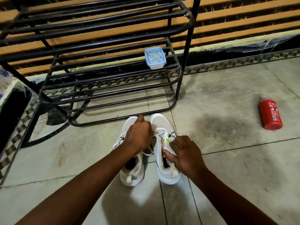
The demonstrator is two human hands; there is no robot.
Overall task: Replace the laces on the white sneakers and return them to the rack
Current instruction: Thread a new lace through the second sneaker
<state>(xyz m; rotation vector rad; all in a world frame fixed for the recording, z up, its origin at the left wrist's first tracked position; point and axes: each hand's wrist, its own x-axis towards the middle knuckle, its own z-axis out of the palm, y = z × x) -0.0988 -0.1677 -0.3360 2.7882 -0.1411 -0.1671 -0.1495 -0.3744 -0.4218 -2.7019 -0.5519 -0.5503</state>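
Your right hand (185, 153) grips the right sneaker (164, 125) at its collar, thumb inside. Your left hand (138, 135) curls around its white lace (159, 132). The left sneaker (132, 172) stands just beside it on the floor (227, 159), toes at the rack (113, 88) and its front bar.

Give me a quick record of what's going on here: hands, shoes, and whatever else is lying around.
left hand: curled above the shoes, apparently pinching a lace of the right sneaker
right hand: grips the right sneaker's side, thumb inside
left sneaker: on the floor beside it
rack: black metal, just beyond the toes
container: blue-rimmed, on a rack shelf, holds white laces
red bottle: lying on the floor at right
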